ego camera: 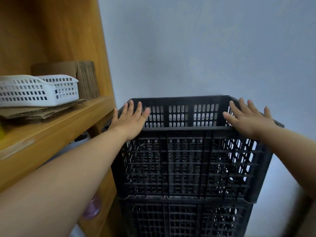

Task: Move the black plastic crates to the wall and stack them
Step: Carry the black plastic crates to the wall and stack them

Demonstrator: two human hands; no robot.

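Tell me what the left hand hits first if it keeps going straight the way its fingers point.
The left hand lies flat on the top crate at its left rim, fingers aimed up and away. Going straight on, it would probably slide along that rim and meet the grey wall behind; depth is unclear.

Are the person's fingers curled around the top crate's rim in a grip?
No: the left hand and right hand lie open with fingers spread flat over the top black crate at its upper corners.

You have the top black crate (186, 161) sitting upright and square on a lower black crate (184, 219), both of slotted lattice plastic. The stack stands at the far grey wall (196, 48); the top crate is open and empty.
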